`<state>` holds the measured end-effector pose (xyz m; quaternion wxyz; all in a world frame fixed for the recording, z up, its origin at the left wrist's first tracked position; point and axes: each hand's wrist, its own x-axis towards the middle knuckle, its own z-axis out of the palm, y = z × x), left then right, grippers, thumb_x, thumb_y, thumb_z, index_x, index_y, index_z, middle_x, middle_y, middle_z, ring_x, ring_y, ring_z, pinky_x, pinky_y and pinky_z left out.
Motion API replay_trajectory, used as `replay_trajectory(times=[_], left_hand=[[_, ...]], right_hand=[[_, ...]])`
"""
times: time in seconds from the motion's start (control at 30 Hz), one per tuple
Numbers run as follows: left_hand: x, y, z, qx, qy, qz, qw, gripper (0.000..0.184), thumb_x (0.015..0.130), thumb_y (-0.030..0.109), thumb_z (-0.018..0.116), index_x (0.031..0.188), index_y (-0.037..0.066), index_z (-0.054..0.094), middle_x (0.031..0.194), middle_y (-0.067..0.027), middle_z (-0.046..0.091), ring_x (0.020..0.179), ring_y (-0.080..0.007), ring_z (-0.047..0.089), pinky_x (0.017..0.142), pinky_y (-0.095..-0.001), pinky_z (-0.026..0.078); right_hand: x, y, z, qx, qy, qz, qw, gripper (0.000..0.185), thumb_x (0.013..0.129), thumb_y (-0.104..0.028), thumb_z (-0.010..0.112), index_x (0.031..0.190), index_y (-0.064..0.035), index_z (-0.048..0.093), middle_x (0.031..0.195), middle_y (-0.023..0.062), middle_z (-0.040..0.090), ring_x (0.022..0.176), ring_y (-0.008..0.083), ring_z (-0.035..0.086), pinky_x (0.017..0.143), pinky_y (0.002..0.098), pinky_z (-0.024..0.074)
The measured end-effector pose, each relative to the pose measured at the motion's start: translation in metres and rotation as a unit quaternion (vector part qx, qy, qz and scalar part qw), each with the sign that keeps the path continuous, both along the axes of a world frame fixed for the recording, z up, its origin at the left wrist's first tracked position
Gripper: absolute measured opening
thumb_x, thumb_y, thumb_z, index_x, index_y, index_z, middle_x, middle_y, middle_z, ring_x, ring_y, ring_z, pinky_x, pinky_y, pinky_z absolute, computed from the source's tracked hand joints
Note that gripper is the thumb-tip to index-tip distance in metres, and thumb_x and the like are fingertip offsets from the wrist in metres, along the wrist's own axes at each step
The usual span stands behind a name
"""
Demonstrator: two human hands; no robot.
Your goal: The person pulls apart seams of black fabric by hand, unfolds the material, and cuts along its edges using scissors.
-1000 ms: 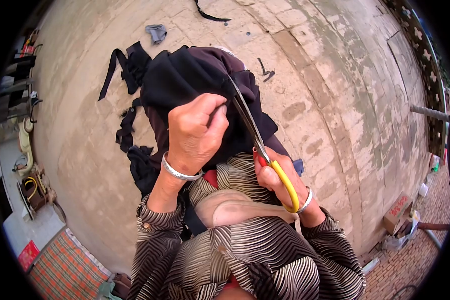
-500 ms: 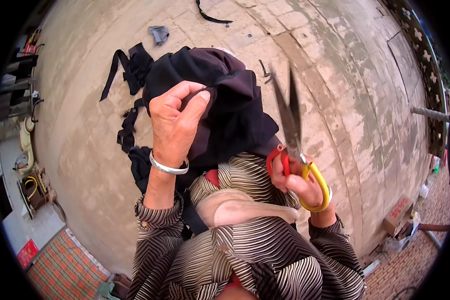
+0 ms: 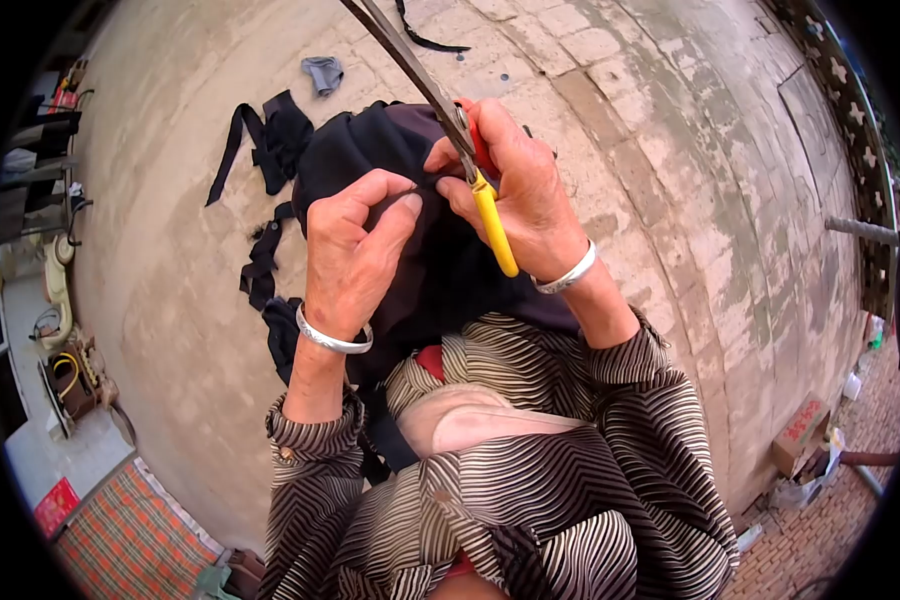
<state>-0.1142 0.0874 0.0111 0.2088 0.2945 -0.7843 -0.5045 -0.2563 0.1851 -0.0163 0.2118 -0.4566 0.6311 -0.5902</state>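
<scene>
Dark cloth (image 3: 440, 270) lies bunched over my lap. My left hand (image 3: 355, 250) pinches an edge of it between thumb and fingers. Close beside, my right hand (image 3: 520, 190) holds scissors (image 3: 410, 65) with one yellow and one red handle, blades pointing up and to the left, away from the cloth. The thumb and a finger of my right hand also meet at the cloth edge next to my left fingertips. What lies between those fingertips is too small to make out.
Black cloth strips (image 3: 262, 262) and a dark scrap (image 3: 285, 140) lie on the paved ground to the left. A grey scrap (image 3: 322, 75) is farther off. A cardboard box (image 3: 800, 435) stands at right, a plaid cloth (image 3: 135, 525) at lower left.
My right hand has come up and left with the scissors, from the right side to my left fingertips. The blades now point up-left. My left hand stays pinched on the cloth.
</scene>
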Motion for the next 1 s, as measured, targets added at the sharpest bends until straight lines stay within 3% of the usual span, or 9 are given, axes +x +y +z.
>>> replay_trajectory(times=[0.03, 0.07, 0.33, 0.43, 0.53, 0.63, 0.77, 0.87, 1.0], left_hand=[[0.000, -0.001, 0.000, 0.001, 0.000, 0.001, 1.000, 0.009, 0.086, 0.003, 0.062, 0.086, -0.006, 0.062, 0.062, 0.0009, 0.054, 0.059, -0.0028, 0.047, 0.053, -0.0214, 0.040], [0.001, -0.002, -0.001, 0.011, 0.003, 0.003, 1.000, 0.009, 0.086, 0.003, 0.062, 0.087, -0.006, 0.062, 0.062, 0.0012, 0.054, 0.059, -0.0027, 0.047, 0.052, -0.0214, 0.039], [0.008, -0.004, -0.007, 0.053, 0.015, 0.050, 0.997, 0.009, 0.086, 0.002, 0.065, 0.090, -0.006, 0.066, 0.070, 0.0086, 0.052, 0.063, -0.0018, 0.043, 0.054, -0.0190, 0.033], [0.009, 0.000, -0.011, -0.002, 0.037, 0.052, 0.998, 0.009, 0.086, 0.002, 0.066, 0.089, -0.007, 0.067, 0.068, 0.0087, 0.051, 0.061, -0.0018, 0.042, 0.052, -0.0191, 0.032], [0.010, 0.002, -0.014, -0.024, 0.061, 0.060, 0.996, 0.009, 0.086, 0.002, 0.067, 0.089, -0.007, 0.067, 0.067, 0.0078, 0.051, 0.060, -0.0019, 0.042, 0.052, -0.0194, 0.031], [0.013, 0.000, -0.016, -0.002, 0.067, 0.075, 0.995, 0.009, 0.085, -0.001, 0.064, 0.090, -0.009, 0.066, 0.061, -0.0016, 0.057, 0.058, -0.0041, 0.050, 0.053, -0.0207, 0.041], [0.010, -0.004, -0.024, 0.018, 0.111, 0.070, 0.991, 0.009, 0.083, -0.002, 0.065, 0.089, -0.009, 0.065, 0.072, -0.0044, 0.063, 0.064, -0.0063, 0.054, 0.058, -0.0212, 0.043], [0.007, -0.006, -0.025, 0.012, 0.132, 0.061, 0.989, 0.009, 0.082, -0.003, 0.065, 0.089, -0.009, 0.065, 0.078, -0.0052, 0.064, 0.067, -0.0086, 0.056, 0.060, -0.0220, 0.045], [0.003, 0.002, -0.016, -0.046, 0.081, 0.044, 0.995, 0.009, 0.082, -0.006, 0.065, 0.090, -0.009, 0.064, 0.078, -0.0044, 0.062, 0.069, -0.0084, 0.054, 0.062, -0.0212, 0.044]], right_hand=[[-0.001, -0.005, -0.003, 0.010, -0.007, 0.014, 1.000, 0.041, 0.075, 0.007, 0.063, 0.112, -0.0005, 0.048, 0.089, 0.0076, 0.066, 0.077, 0.0169, 0.062, 0.074, 0.0280, 0.0504], [0.001, -0.010, -0.010, -0.024, -0.014, 0.008, 1.000, 0.043, 0.073, 0.009, 0.065, 0.111, 0.0016, 0.047, 0.079, 0.0134, 0.055, 0.067, 0.0262, 0.056, 0.062, 0.0293, 0.0455], [0.003, -0.017, -0.019, -0.016, -0.035, -0.008, 0.999, 0.041, 0.073, 0.008, 0.065, 0.110, -0.0010, 0.048, 0.078, 0.0090, 0.054, 0.066, 0.0194, 0.050, 0.063, 0.0281, 0.0447], [0.004, -0.020, -0.021, 0.000, -0.023, -0.040, 0.999, 0.042, 0.072, 0.009, 0.065, 0.109, -0.0016, 0.049, 0.079, 0.0079, 0.053, 0.069, 0.0174, 0.050, 0.064, 0.0277, 0.0444], [0.007, -0.022, -0.018, -0.010, -0.002, -0.070, 0.998, 0.041, 0.071, 0.010, 0.065, 0.108, -0.0015, 0.050, 0.078, 0.0080, 0.052, 0.068, 0.0186, 0.051, 0.064, 0.0280, 0.0446], [0.007, -0.023, -0.017, 0.000, 0.009, -0.077, 0.997, 0.040, 0.071, 0.010, 0.064, 0.108, -0.0012, 0.051, 0.077, 0.0089, 0.052, 0.067, 0.0205, 0.051, 0.064, 0.0279, 0.0445], [-0.001, -0.010, -0.009, -0.024, 0.080, -0.153, 0.985, 0.040, 0.073, 0.005, 0.067, 0.109, -0.0024, 0.053, 0.078, 0.0100, 0.058, 0.066, 0.0211, 0.057, 0.065, 0.0283, 0.0476], [0.010, 0.007, 0.006, 0.025, 0.008, -0.185, 0.982, 0.032, 0.075, 0.005, 0.067, 0.102, -0.0016, 0.051, 0.076, 0.0077, 0.059, 0.064, 0.0178, 0.058, 0.062, 0.0276, 0.0479], [0.022, 0.008, 0.002, -0.014, -0.100, -0.065, 0.993, 0.027, 0.078, 0.005, 0.067, 0.090, -0.0034, 0.044, 0.076, 0.0051, 0.061, 0.064, 0.0085, 0.056, 0.059, 0.0232, 0.0478]])
